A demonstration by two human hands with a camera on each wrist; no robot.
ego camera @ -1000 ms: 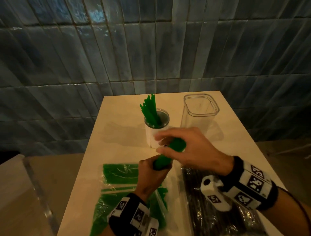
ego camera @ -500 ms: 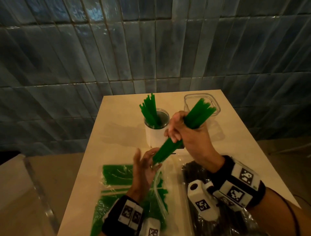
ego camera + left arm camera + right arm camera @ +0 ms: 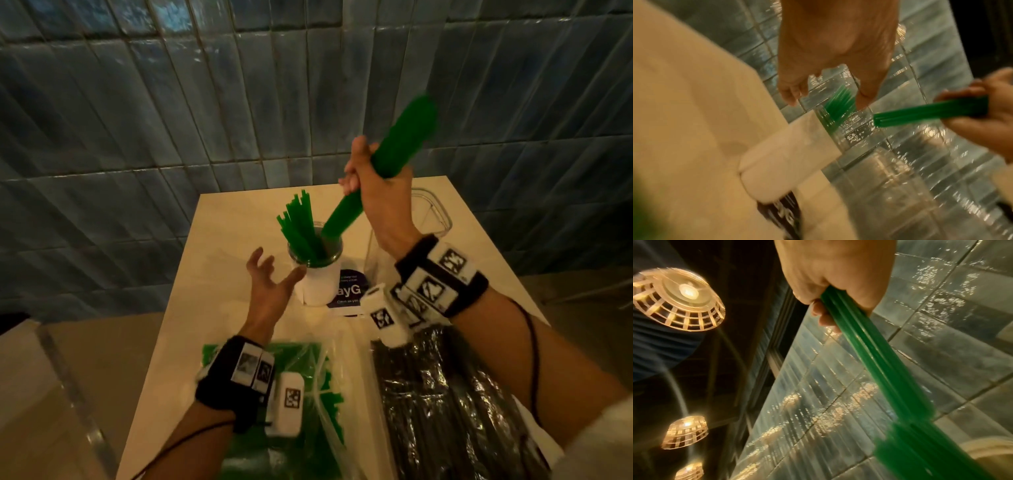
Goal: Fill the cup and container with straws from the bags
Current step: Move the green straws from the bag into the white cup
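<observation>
Tile, glossy blue-grey, backs a smooth cream table [image 3: 219, 274]. Near left, a crinkly clear bag [image 3: 308, 428] of green straws; left hand [image 3: 270, 284] released, fingers spread beside the white-wrapped cup [image 3: 317, 277] of straws. Right hand [image 3: 376, 192] grasps a straw bundle [image 3: 394, 150], slanted, over the cup, the clear square container [image 3: 438, 219] behind.

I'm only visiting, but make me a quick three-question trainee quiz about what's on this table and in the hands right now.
1. True or false: the left hand holds a bundle of straws.
2. Which colour are the straws already standing in the cup? A) black B) green C) white
3. Fill in: the lower end of the green bundle in the right hand points toward the ____.

Key
1. False; it is open beside the cup, holding nothing.
2. B.
3. Cup; the clear container behind the hand appears empty, and the bag of black straws lies nearest the camera.
</observation>
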